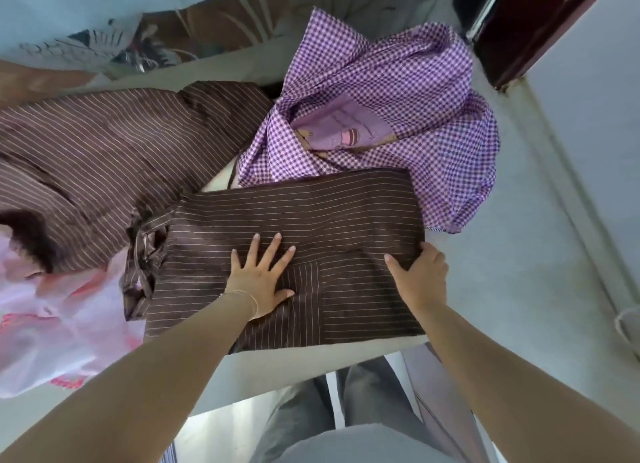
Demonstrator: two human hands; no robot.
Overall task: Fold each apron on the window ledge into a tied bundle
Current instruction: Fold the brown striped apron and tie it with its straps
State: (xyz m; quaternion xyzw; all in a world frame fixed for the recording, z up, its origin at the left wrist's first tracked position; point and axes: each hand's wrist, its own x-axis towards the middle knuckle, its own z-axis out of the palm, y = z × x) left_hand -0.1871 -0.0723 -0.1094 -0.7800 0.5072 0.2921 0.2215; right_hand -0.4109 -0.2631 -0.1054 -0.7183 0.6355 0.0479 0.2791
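Observation:
A brown striped apron (311, 220) lies folded into a flat rectangle on the pale window ledge (519, 254), its straps bunched at the left edge. My left hand (259, 275) presses flat on its middle with fingers spread. My right hand (420, 272) grips the apron's right edge, thumb on top and fingers curled under the cloth. A purple checked apron (398, 92) sits crumpled behind it. A second brown striped apron (104, 157) lies loose to the left.
A pink and white plastic bag (52, 324) lies at the left, near the ledge's front edge. A dark window frame (519, 29) stands at the back right. My legs show below the ledge. A white cord (627, 324) hangs at the far right.

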